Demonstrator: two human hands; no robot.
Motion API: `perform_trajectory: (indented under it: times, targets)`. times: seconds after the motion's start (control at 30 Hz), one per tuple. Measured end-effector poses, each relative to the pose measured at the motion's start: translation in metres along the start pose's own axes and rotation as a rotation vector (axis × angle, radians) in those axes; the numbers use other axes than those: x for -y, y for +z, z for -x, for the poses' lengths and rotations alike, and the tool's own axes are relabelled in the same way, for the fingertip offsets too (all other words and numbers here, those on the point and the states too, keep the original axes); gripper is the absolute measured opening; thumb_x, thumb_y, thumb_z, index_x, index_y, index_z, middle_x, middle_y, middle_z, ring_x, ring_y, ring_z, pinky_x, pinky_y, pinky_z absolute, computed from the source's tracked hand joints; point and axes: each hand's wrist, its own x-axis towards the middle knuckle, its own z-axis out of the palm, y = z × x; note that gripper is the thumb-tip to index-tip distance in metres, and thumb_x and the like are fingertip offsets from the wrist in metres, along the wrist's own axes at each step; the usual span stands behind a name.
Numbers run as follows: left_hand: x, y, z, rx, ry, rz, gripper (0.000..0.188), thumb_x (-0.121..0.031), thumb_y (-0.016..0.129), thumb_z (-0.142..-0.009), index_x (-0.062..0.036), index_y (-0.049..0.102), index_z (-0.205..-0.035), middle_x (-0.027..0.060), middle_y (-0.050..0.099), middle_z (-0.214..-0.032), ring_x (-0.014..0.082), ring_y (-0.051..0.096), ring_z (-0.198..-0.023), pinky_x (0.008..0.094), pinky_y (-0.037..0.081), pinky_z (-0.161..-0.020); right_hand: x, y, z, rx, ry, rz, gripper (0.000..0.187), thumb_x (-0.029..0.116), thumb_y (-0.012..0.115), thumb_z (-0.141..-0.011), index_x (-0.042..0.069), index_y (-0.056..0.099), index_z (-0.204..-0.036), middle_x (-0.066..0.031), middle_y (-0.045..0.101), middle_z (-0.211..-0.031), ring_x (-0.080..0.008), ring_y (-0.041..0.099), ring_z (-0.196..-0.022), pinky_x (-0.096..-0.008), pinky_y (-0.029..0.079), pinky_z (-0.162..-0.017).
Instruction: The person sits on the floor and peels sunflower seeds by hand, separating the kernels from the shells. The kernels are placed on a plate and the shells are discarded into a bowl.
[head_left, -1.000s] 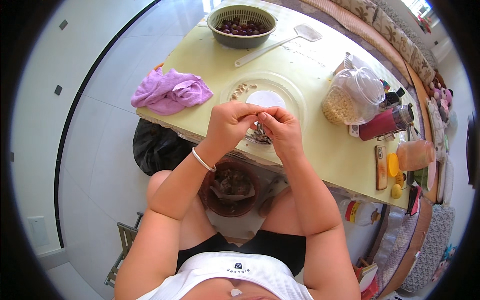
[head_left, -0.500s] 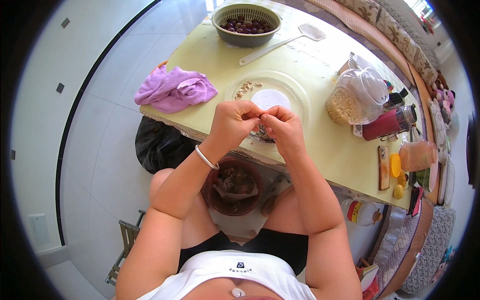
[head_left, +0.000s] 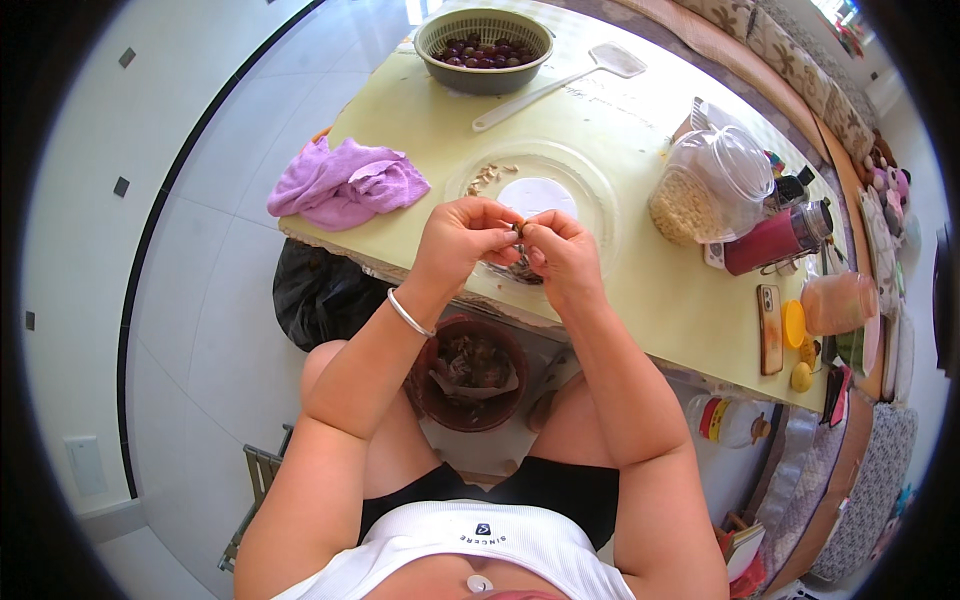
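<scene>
My left hand and my right hand meet over the near side of a clear round plate. Their thumbs and forefingers pinch a small dark seed with a brownish edge; its exact kind is too small to make out. Beneath the fingers, partly hidden, lies a heap of dark, streaked seeds or shells. Past my hands a white paper disc rests on the plate. Several pale kernels are scattered to the left of the disc.
A purple cloth lies at the table's left corner, a colander of grapes and white spatula at the back. Rightward stand a kernel-filled jar, red bottle and phone. A reddish bucket sits between my legs.
My fingertips have parted slightly, so the dark seed between them now shows. Both hands stay over the plate, and the view has shifted a little.
</scene>
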Motion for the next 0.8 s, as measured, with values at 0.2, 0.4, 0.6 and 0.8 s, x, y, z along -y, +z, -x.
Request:
perform_trajectory:
  times: [0.2,0.4,0.6,0.8]
  targets:
    - [0.0,0.002,0.0,-0.003,0.083,-0.127,0.012,0.003,0.063,-0.082,0.0015,0.066,-0.094,0.0079,0.068,-0.078,0.0101,0.063,-0.06,0.0213,0.052,-0.056,0.006,0.004,0.004,0.04,0.039,0.038,0.007,0.008,0.062,-0.084,0.003,0.058,-0.082,0.0016,0.053,-0.064,-0.0037,0.042,-0.051,-0.0185,0.029,-0.045]
    - [-0.002,0.002,-0.001,0.001,0.138,-0.179,0.006,0.001,0.059,-0.085,0.0023,0.061,-0.091,0.007,0.066,-0.076,0.0089,0.062,-0.06,0.0204,0.051,-0.054,0.006,0.001,0.002,0.093,0.091,-0.011,0.006,0.008,0.061,-0.085,0.004,0.057,-0.083,0.0016,0.053,-0.064,-0.0037,0.043,-0.052,-0.0185,0.029,-0.046]
    - [-0.012,0.012,0.005,-0.011,0.198,-0.275,0.003,0.0,0.059,-0.087,0.0024,0.057,-0.088,0.0074,0.065,-0.075,0.0094,0.062,-0.061,0.0209,0.05,-0.052,0.002,0.005,0.0,0.09,0.06,-0.001,0.007,0.007,0.061,-0.085,0.002,0.058,-0.089,0.0002,0.054,-0.068,-0.0044,0.045,-0.057,-0.019,0.031,-0.049]
    - [-0.012,0.01,0.004,-0.058,0.295,-0.485,0.005,-0.001,0.059,-0.088,0.0016,0.057,-0.085,0.0066,0.064,-0.067,0.0088,0.06,-0.055,0.0213,0.047,-0.049,0.002,0.007,0.001,0.147,0.032,0.022,0.005,0.004,0.061,-0.084,0.001,0.06,-0.087,-0.0013,0.056,-0.071,-0.0059,0.046,-0.058,-0.0192,0.034,-0.051]
